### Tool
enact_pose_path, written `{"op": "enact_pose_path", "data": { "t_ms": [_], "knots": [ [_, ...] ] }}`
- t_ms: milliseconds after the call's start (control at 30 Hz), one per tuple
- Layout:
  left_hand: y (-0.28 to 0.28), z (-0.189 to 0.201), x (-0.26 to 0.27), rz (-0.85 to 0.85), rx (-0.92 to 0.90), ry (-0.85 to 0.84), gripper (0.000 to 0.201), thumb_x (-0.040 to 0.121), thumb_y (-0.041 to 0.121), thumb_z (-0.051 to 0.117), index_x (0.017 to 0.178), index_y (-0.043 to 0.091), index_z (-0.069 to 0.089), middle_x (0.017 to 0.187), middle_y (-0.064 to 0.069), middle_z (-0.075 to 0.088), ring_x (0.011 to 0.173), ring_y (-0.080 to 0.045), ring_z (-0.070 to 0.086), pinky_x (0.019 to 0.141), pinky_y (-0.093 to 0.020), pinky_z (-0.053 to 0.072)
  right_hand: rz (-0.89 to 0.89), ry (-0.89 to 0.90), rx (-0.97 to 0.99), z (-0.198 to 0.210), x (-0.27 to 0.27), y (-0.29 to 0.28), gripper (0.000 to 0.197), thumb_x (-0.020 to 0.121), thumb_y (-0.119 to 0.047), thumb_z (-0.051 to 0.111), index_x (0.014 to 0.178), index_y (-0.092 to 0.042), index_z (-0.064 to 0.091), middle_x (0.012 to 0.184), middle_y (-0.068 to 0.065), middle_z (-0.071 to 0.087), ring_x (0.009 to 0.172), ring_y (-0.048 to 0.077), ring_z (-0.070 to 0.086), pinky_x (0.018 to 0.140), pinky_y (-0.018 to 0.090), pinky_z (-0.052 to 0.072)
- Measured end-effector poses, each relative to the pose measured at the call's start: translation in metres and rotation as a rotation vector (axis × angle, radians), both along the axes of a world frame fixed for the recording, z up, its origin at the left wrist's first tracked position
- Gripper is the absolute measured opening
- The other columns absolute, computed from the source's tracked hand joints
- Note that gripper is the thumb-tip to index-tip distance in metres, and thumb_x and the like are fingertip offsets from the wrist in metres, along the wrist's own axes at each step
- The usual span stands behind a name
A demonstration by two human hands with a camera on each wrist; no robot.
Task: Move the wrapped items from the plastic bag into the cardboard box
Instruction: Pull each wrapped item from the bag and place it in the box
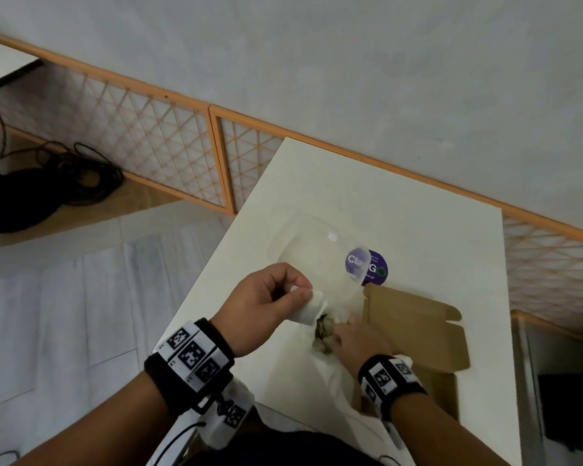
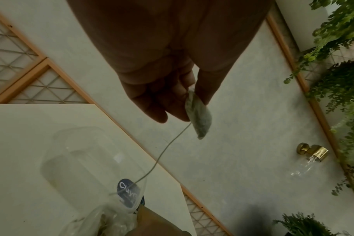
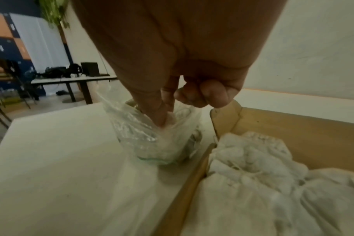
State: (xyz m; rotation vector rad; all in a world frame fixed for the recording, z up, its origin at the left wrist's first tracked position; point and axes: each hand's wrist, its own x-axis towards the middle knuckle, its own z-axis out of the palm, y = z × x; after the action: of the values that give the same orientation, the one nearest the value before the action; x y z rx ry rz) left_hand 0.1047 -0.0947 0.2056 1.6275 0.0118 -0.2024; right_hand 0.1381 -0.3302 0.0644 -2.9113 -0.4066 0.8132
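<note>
I see a small pale-green sachet hanging tilted. Its thin string trails toward 7 o'clock into the crumpled clear plastic bag, which stands mouth up.
</note>
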Motion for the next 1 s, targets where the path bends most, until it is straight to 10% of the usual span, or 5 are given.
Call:
{"op": "enact_pose_path", "data": {
  "t_ms": [267,433,600,767,1000],
  "knots": [
    [-0.006,0.000,0.005,-0.049,0.061,0.034,0.009,0.099,0.013,0.067,0.094,0.014,0.073,0.089,-0.011,0.074,0.080,-0.018,0.067,0.079,-0.042,0.059,-0.351,0.079,0.602,0.049,-0.001,-0.019,0.014,0.100,-0.018,0.062,0.087,-0.018,0.058,0.081,-0.003,0.060,0.074,0.014,0.055,0.067,0.024,0.045],
    [-0.020,0.007,0.006,-0.195,0.132,-0.012,0.015,0.096,0.005,0.065,0.086,0.014,0.070,0.089,-0.010,0.070,0.078,-0.012,0.066,0.076,-0.031,0.055,-0.411,0.143,0.913,0.103,-0.004,-0.031,0.008,0.100,-0.015,0.065,0.095,-0.009,0.062,0.081,0.020,0.065,0.071,0.021,0.056,0.069,0.039,0.047],
    [-0.043,0.019,0.012,-0.349,0.239,-0.108,0.015,0.091,0.014,0.067,0.083,0.026,0.069,0.121,0.013,0.063,0.109,-0.009,0.065,0.085,-0.028,0.053,-0.281,0.085,0.911,0.149,-0.009,-0.034,0.005,0.099,-0.023,0.067,0.098,-0.020,0.071,0.088,0.007,0.072,0.080,0.024,0.067,0.074,0.037,0.054],
    [-0.061,0.024,0.023,-0.398,0.320,-0.109,0.008,0.090,0.024,0.063,0.090,0.028,0.069,0.093,0.005,0.070,0.086,-0.014,0.067,0.081,-0.041,0.058,-0.204,0.044,0.939,0.172,-0.011,-0.041,0.011,0.102,-0.015,0.061,0.097,-0.019,0.069,0.085,0.007,0.067,0.073,0.014,0.057,0.068,0.026,0.046],
    [-0.069,0.026,0.031,-0.300,0.308,-0.107,0.010,0.095,0.015,0.068,0.088,0.022,0.071,0.087,0.007,0.073,0.079,-0.005,0.066,0.076,-0.022,0.054,-0.495,0.163,1.119,0.169,-0.010,-0.056,0.029,0.102,-0.039,0.055,0.117,-0.019,0.069,0.059,-0.005,0.053,0.053,0.014,0.047,0.052,0.022,0.039]
  ]
}}
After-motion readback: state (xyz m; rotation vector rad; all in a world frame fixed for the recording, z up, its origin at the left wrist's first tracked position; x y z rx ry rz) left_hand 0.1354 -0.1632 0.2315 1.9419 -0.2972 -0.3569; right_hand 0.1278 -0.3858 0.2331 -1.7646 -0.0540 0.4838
